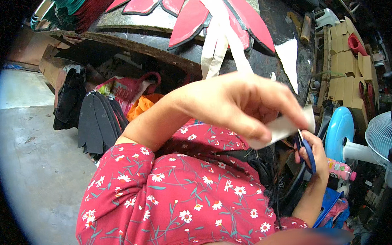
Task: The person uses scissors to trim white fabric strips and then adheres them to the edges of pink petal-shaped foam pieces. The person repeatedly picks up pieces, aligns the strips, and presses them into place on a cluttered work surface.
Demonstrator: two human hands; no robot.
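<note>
From the head view, the left hand (pixel 243 105) is up in the middle, with its fingers pinched shut on a small white strip (pixel 283 128). The strip sticks out toward 4 o'clock from the fingertips. It is flat and pale.

The right hand (pixel 313 154) sits just below the strip, at about 4 o'clock from the left hand. It is closed around the blue scissors (pixel 309 152), with fingers through the handles. The thin blades point up toward 12 o'clock and touch the bottom edge of the white strip. I cannot tell how far the blades are open.

The two hands are very close, with almost no room between them. The red flowery sleeve (pixel 177 189) fills the space below, at 7 o'clock.

At 12 o'clock, a dark round desk (pixel 284 40) holds big red petal shapes (pixel 191 22) with black edges and long pale strips (pixel 218 38). Its curved edge runs just behind the left hand. At 9 o'clock, black petal pieces (pixel 99 122) hang near a grey floor (pixel 36 164), which has lots of open room. At 3 o'clock, things are crowded: a light blue fan (pixel 341 133), a white fan (pixel 380 136) and cardboard boxes (pixel 346 63).
</note>
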